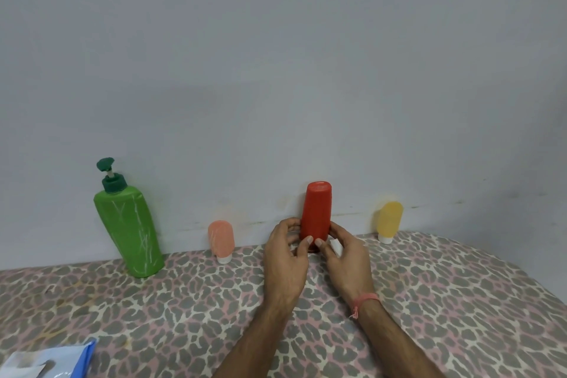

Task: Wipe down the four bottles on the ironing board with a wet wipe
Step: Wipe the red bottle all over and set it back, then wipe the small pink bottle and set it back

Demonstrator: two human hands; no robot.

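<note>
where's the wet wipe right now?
Head view: the wet wipe is bunched in the right hand, right of center, beside the base of the red bottle that both hands grip.

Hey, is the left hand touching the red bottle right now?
Touching. The head view shows the left hand with its thumb and fingers curled against the lower side of the red bottle, no gap visible.

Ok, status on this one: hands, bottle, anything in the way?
Left hand and right hand both grip the red bottle, upright on the ironing board. White wipe tucked in right fingers. Nothing blocking.
</note>
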